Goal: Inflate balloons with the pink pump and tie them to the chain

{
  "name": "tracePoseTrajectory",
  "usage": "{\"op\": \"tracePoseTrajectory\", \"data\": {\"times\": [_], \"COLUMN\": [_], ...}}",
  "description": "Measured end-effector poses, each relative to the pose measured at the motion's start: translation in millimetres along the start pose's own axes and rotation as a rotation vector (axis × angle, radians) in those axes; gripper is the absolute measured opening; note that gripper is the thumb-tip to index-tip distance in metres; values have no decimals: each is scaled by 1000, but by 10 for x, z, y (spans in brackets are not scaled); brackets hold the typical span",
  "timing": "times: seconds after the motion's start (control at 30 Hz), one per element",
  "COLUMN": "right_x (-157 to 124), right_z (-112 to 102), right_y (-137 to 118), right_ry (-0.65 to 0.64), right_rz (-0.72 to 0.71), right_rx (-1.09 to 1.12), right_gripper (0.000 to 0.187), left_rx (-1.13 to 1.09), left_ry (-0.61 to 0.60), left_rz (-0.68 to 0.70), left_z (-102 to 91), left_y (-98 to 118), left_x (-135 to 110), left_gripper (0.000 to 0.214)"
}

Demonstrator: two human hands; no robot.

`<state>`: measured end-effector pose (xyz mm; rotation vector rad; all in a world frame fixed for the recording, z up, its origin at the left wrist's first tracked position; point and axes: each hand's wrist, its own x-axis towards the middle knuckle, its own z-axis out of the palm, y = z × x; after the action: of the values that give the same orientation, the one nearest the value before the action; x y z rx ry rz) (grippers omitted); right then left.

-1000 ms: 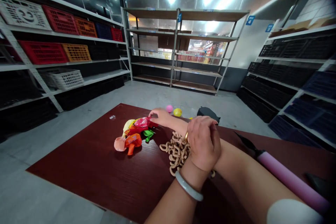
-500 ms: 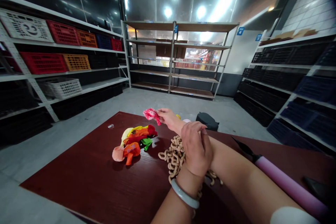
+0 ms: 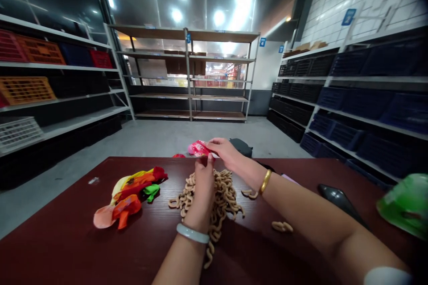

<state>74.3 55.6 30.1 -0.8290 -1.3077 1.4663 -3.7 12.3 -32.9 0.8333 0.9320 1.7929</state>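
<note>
Left hand point(image 3: 204, 176) moved to pink balloon point(image 3: 197, 148), reddish-brown table point(image 3: 76, 249), shelves point(image 3: 220, 37)

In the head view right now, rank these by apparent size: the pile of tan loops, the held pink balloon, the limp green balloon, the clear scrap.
Largest to smallest:
1. Pile of tan loops
2. Pink balloon, partly hidden
3. Green balloon
4. Clear scrap

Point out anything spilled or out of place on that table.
A few tan curly pieces lie apart, right of the main heap, as if spilled. A clear crumpled scrap sits alone near the far left corner of the table, like litter.
</note>
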Motion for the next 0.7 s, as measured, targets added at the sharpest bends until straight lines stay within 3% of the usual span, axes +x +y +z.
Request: {"op": "tracePoseTrajectory", "data": {"times": [0.23, 0.4, 0.53, 0.7], "right_x": [-427, -573, -686, -1067], "right_z": [-381, -625, -810, -1400], "right_y": [-57, -23, -49, -172], "right_ry": [118, 178, 143, 173], "right_rz": [-102, -104, -112, -181], "right_rx": [-107, -214, -335, -657], "right_gripper": [22, 25, 29, 33], "left_rx": [-73, -28, -145, -318], "left_ry": [-161, -308, -410, -428], "left_rz": [-217, -327, -521, -628], "left_z": [302, 390, 420, 411], "left_y": [-22, -68, -33, 52], "left_x": [-369, -524, -626, -612], "left_gripper": [43, 36, 25, 21]}}
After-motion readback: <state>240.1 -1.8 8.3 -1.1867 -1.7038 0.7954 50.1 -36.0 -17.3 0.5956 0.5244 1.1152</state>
